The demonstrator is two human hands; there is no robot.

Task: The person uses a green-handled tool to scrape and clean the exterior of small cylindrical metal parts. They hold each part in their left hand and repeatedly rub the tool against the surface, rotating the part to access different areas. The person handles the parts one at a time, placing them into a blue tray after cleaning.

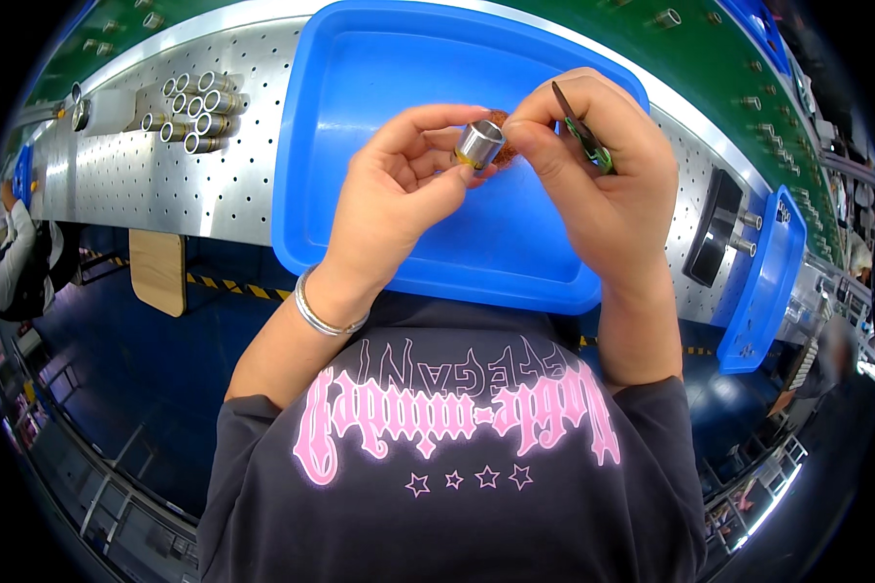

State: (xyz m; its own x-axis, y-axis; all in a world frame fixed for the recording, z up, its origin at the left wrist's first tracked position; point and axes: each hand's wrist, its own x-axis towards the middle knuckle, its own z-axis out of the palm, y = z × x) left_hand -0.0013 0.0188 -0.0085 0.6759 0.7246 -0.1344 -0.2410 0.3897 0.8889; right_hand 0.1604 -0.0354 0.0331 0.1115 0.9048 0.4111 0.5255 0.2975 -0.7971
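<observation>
My left hand (403,165) is closed around a short, shiny metal sleeve (479,144), its open end tilted up and a yellow band near the bottom. Close by its rim, the thumb and forefinger of my right hand (603,160) are pinched together; whether anything small is between them is hidden. That same hand keeps a small tool (587,138) with a dark pointed tip and green-and-black handle in its grip, pointing up and away from the sleeve. Both hands are above a large blue tray (360,78). Behind the fingers, a reddish-brown mass (504,146) shows in part.
Several metal sleeves (204,112) stand or lie on the perforated metal bench (253,136) at left. To the right are a black tray (715,228), two more sleeves (746,235) and a blue bin (766,282). A green conveyor (612,19) runs behind. Another person (24,257) is far left.
</observation>
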